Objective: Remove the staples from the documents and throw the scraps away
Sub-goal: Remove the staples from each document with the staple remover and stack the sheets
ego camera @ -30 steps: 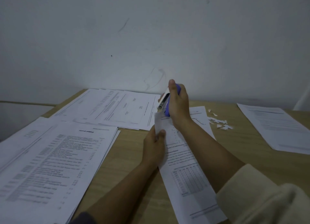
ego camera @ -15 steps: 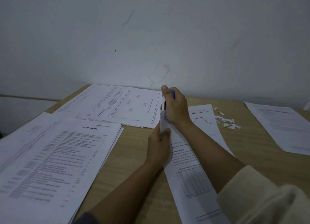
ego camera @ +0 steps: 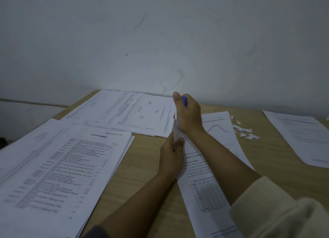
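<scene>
Right hand [ego camera: 189, 116] curls round the purple tool [ego camera: 184, 101] at the document [ego camera: 210, 184] corner. Left hand [ego camera: 171, 157] pinches the lifted edge just below. Scraps [ego camera: 246, 132] lie right of the grip; bare table [ego camera: 142, 166] lies left.

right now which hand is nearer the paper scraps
Right. The right hand, gripping a purple tool, is left of the scraps; the left hand is nearer the person and further left, pinching the edge of the document.

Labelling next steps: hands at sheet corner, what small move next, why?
Probably pull the purple tool, gripped by the right hand, away from the corner: the left hand pinches the lifted edge of the document just below it. The staple is hidden.
</scene>
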